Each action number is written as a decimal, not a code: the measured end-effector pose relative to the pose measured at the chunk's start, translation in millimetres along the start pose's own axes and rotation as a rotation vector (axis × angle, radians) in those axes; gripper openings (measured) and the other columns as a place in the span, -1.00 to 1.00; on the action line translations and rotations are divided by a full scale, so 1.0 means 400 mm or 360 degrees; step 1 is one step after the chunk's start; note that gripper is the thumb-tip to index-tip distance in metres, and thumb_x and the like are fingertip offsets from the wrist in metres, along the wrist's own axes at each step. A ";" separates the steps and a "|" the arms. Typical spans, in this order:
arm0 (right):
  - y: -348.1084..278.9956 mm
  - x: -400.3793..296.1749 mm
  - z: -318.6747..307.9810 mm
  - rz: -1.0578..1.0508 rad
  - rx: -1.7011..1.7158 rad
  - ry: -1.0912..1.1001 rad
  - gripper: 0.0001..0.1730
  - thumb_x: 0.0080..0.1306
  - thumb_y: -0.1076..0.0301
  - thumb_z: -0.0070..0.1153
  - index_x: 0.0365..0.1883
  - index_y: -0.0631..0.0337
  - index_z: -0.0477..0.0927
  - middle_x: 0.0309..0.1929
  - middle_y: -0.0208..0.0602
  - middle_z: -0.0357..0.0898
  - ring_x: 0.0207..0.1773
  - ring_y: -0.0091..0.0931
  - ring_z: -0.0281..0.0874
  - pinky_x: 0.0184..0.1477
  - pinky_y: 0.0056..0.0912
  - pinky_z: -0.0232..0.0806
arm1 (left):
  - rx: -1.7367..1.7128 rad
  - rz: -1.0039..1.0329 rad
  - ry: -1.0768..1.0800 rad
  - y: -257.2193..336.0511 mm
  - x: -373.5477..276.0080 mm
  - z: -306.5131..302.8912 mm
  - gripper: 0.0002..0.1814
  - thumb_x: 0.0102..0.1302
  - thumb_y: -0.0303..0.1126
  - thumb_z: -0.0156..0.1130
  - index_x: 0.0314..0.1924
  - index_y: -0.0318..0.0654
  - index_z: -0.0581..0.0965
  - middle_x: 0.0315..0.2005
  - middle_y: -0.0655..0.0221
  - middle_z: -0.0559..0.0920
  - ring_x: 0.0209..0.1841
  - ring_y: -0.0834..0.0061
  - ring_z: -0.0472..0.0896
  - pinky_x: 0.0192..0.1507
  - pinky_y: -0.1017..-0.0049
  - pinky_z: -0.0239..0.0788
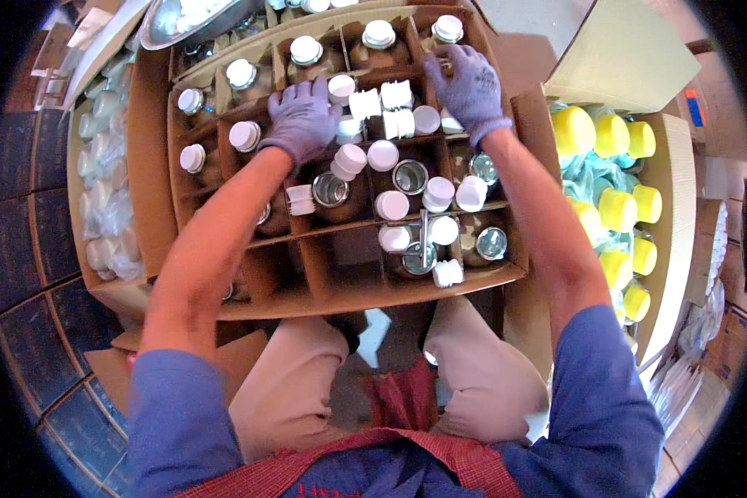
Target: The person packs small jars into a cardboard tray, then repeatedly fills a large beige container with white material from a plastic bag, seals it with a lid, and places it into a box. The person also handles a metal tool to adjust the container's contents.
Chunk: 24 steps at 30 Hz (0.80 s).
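A partitioned cardboard carton (342,274) lies before me. My left hand (305,121), in a grey-purple knit glove, rests palm down over a second-row compartment, covering whatever is under it. My right hand (470,87), gloved alike, reaches over the far right compartments with its fingers curled, just below a white-capped bottle (448,28). What its palm covers is hidden. Loose white caps (383,155) are heaped on the dividers between and below my hands. Several bottles stand uncapped, among them one with a shiny open mouth (331,188). Capped bottles (306,50) line the far row.
A metal bowl (190,22) with white pieces sits at the far left. An open carton of yellow-capped bottles (616,208) stands at right, bagged white-topped items (103,180) at left. A metal T-shaped piece (424,239) lies among the caps. Stacked dark boxes (34,249) fill the left side.
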State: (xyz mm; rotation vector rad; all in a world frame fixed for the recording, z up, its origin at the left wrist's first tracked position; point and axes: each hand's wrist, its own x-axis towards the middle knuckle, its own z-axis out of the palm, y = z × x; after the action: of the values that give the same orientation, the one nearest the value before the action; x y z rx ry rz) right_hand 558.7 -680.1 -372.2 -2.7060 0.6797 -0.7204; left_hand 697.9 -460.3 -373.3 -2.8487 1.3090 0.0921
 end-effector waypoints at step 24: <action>0.055 -0.328 -0.180 -0.0225 -0.0371 -0.0391 -0.58 0.25 0.15 0.15 -0.02 0.20 0.44 0.23 0.07 0.28 0.23 -0.05 0.31 0.21 -0.03 0.27 | -0.0032 0.0148 0.0362 -0.214 -0.369 0.018 -0.48 0.21 -0.11 0.27 0.08 -0.27 0.47 -0.08 0.14 0.56 0.00 0.16 0.50 0.10 0.13 0.26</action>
State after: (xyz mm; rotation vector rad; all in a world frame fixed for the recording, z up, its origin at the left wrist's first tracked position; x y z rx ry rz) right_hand 412.0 -642.4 -371.8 -3.0118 0.5470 -0.3455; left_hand 666.3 -292.4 -373.8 -2.8834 1.4863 -0.2264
